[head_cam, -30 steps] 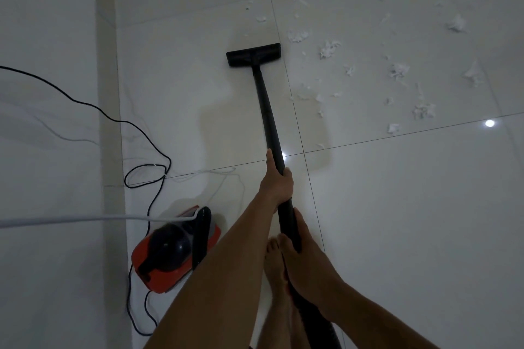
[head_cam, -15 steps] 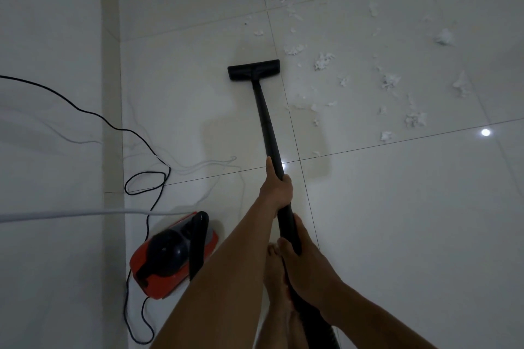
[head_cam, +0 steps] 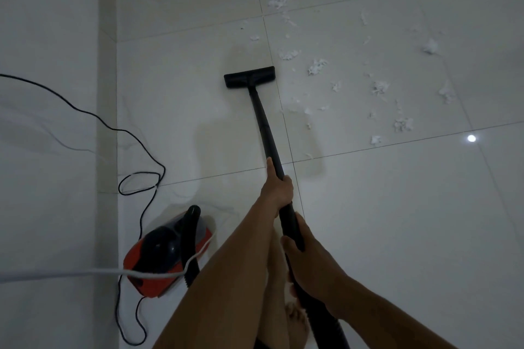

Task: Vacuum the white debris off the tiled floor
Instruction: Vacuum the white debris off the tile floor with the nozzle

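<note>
Now both hands clamped on black vacuum wand (head_cam: 266, 133), left hand (head_cam: 278, 188) farther, right hand (head_cam: 309, 261) nearer, floor head (head_cam: 249, 77) flat on tiled floor (head_cam: 397, 221), white debris (head_cam: 317, 66) just right.

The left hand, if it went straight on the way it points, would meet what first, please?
Probably the black floor head, since the left hand points up along the wand it grips; only bare wand shows between them.
</note>
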Action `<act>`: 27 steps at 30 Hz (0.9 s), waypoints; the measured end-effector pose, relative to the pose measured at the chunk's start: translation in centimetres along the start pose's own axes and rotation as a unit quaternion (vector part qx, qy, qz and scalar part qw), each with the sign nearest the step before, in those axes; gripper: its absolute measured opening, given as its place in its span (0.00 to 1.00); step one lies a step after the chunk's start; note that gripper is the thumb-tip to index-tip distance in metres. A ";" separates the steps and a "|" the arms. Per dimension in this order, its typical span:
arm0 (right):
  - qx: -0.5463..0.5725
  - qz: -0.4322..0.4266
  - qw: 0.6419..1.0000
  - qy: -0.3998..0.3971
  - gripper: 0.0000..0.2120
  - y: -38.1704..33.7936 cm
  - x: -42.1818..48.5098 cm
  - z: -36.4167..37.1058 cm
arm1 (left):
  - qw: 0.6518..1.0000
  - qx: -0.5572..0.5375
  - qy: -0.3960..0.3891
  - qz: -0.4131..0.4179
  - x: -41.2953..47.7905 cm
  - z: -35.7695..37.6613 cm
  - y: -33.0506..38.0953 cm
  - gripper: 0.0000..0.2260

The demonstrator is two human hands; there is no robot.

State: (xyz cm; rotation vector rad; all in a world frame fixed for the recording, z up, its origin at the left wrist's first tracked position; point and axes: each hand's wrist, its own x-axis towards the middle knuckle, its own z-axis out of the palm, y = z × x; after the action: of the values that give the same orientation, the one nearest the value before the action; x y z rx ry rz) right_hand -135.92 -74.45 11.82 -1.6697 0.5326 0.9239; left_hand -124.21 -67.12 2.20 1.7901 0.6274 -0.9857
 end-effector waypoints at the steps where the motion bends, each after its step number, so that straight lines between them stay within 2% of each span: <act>1: 0.003 0.004 1.000 0.001 0.25 -0.4 0.7 0.0 | 1.000 0.002 0.000 0.001 0.7 -0.3 0.4 0.31; 11: 0.000 0.034 0.999 0.003 0.29 -5.8 7.3 -1.1 | 0.999 0.028 0.015 0.030 6.3 -4.1 6.0 0.30; 27: -0.026 0.047 0.999 0.002 0.31 -8.4 11.2 -1.2 | 0.999 0.029 0.021 0.035 10.0 -5.9 7.8 0.30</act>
State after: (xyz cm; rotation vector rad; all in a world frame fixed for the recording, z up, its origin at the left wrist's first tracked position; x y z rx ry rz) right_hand -122.66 -71.86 8.02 -1.7054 0.5990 1.0109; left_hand -110.74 -65.01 -1.07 1.8753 0.5634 -0.9293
